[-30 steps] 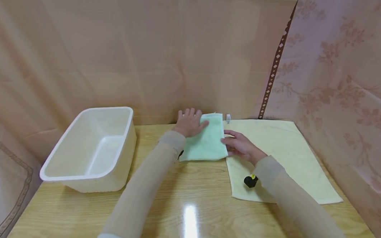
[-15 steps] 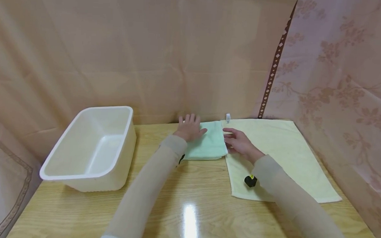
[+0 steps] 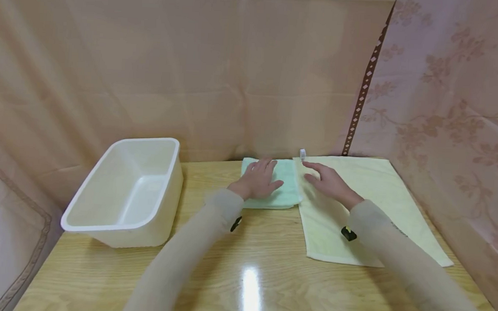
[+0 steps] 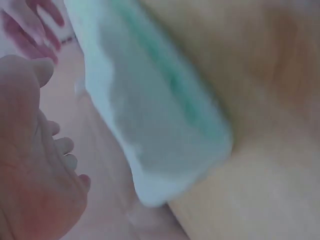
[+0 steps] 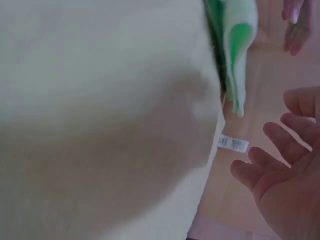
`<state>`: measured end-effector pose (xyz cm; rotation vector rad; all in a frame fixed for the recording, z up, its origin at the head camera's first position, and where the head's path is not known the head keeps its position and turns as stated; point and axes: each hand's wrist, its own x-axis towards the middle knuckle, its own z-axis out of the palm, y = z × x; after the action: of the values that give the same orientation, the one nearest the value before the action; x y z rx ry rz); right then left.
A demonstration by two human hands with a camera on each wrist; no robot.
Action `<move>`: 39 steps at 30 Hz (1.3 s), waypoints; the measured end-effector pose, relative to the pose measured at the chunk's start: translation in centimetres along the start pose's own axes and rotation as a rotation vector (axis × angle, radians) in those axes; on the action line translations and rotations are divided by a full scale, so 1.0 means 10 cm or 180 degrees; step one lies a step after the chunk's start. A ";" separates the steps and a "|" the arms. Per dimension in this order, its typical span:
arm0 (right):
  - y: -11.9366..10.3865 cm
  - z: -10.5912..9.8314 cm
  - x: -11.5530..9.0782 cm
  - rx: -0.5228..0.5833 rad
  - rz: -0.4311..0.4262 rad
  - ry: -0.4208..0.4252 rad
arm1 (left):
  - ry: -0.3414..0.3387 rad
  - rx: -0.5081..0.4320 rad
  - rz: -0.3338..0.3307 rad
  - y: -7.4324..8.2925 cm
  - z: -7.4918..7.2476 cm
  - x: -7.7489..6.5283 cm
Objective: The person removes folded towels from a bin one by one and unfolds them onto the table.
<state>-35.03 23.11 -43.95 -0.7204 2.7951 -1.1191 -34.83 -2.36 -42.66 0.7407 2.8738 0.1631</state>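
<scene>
A mint-green towel [image 3: 289, 183], folded into a small stack, lies near the table's back edge. My left hand [image 3: 259, 178] hovers just above it with fingers spread, covering part of it; the left wrist view shows the palm [image 4: 37, 165] apart from the cloth. To the right, a pale yellow towel [image 3: 385, 209] is spread flat, its left edge meeting the green one. Over that edge hangs my right hand [image 3: 331, 182], fingers loosely extended and holding nothing. In the right wrist view, the green towel's folded layers [image 5: 240, 45] show at the side.
A white plastic basin [image 3: 167, 217] stands at the left of the wooden table [image 3: 292, 289]. A small white label [image 3: 302, 154] sticks out from the yellow towel's back corner. Curtains [image 3: 194, 77] hang behind the table and at both sides.
The raised part of the green towel has gone down, leaving a flatter stack. My right hand has let go of its edge and drawn right; my left hand has lifted off and shifted right.
</scene>
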 end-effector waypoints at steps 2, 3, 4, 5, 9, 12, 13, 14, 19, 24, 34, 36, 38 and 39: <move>0.05 -0.01 -0.04 -0.0161 -0.0062 -0.0209 | -0.0098 -0.0012 0.0134 0.11 0.06 -0.05; 0.08 -0.01 -0.07 -0.0242 -0.0062 -0.0330 | -0.0163 -0.0044 0.0181 0.17 0.09 -0.08; 0.10 0.00 -0.09 -0.0318 -0.0053 -0.0460 | -0.0226 -0.0060 0.0215 0.22 0.12 -0.10; 0.12 0.00 -0.11 -0.0384 -0.0030 -0.0578 | -0.0292 -0.0101 0.0233 0.26 0.15 -0.12; 0.17 0.07 -0.18 -0.0645 0.0061 -0.0925 | -0.0469 -0.0141 0.0179 0.38 0.27 -0.14; 0.18 0.11 -0.20 -0.0707 0.0070 -0.1038 | -0.0528 -0.0122 0.0093 0.44 0.31 -0.14; 0.18 0.12 -0.21 -0.0731 0.0060 -0.1067 | -0.0552 -0.0114 0.0063 0.45 0.31 -0.14; 0.18 0.13 -0.22 -0.0745 0.0051 -0.1090 | -0.0575 -0.0113 0.0041 0.46 0.32 -0.14; 0.15 0.16 -0.22 -0.0819 0.0009 -0.1146 | -0.0740 -0.0129 -0.0096 0.50 0.34 -0.07; 0.11 0.15 -0.20 -0.0773 0.0015 -0.1181 | -0.0858 -0.0129 -0.0211 0.49 0.47 0.09; 0.12 0.17 -0.16 -0.0799 0.0063 -0.1338 | -0.0912 0.0069 -0.0263 0.44 0.62 0.19; 0.11 0.16 -0.16 -0.0808 0.0067 -0.1366 | -0.0919 0.0057 -0.0269 0.45 0.62 0.18; 0.08 0.15 -0.16 -0.0820 0.0066 -0.1385 | -0.0907 0.0004 -0.0280 0.46 0.59 0.15; 0.07 0.14 -0.16 -0.0820 0.0068 -0.1389 | -0.0904 -0.0048 -0.0277 0.46 0.57 0.13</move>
<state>-33.57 23.34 -45.69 -0.8328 2.5766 -0.5177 -32.74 2.68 -47.74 0.5820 2.6249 0.0623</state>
